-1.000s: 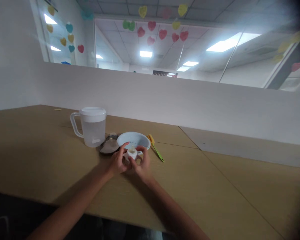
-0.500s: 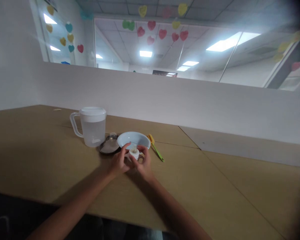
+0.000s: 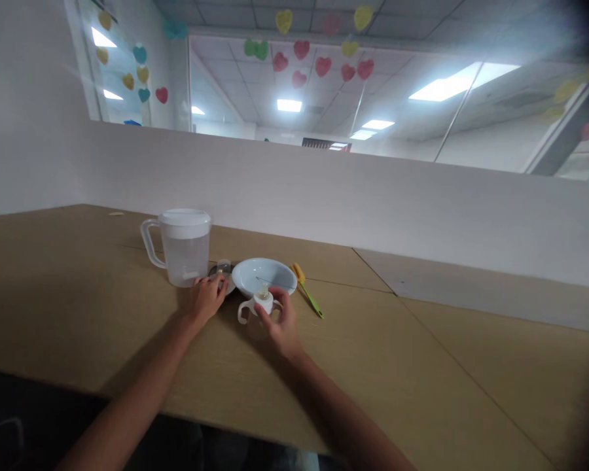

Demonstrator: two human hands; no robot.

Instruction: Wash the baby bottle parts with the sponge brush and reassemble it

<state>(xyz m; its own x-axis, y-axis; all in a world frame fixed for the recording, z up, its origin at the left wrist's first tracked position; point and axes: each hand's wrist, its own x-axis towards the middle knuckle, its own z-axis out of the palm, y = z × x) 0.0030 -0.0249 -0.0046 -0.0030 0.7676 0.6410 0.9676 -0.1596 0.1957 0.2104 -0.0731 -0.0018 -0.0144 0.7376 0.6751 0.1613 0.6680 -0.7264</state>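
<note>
My right hand (image 3: 283, 324) grips a baby bottle (image 3: 264, 304) by its white collar, thumb in front and fingers behind. The bottle stands upright, with a clear teat on top and white handles on its sides; its lower body is see-through and hard to make out. My left hand (image 3: 207, 299) reaches over a dark round tray (image 3: 232, 286), fingers apart and slightly bent. Just beyond its fingertips is a small clear dome-shaped cap (image 3: 223, 266) on the tray. I cannot tell whether the fingers touch the cap.
A white bowl (image 3: 262, 267) stands right behind the bottle. To its right lies a bottle brush (image 3: 308, 292) with a yellow head and green handle. Behind my left hand stands a lidded clear pitcher (image 3: 185, 252). The wooden table (image 3: 397, 373) meets a white wall (image 3: 397, 209).
My left hand has let go of the bottle and moved left to the dark tray. My right hand has stayed on the bottle's collar, and the left handle now shows fully.
</note>
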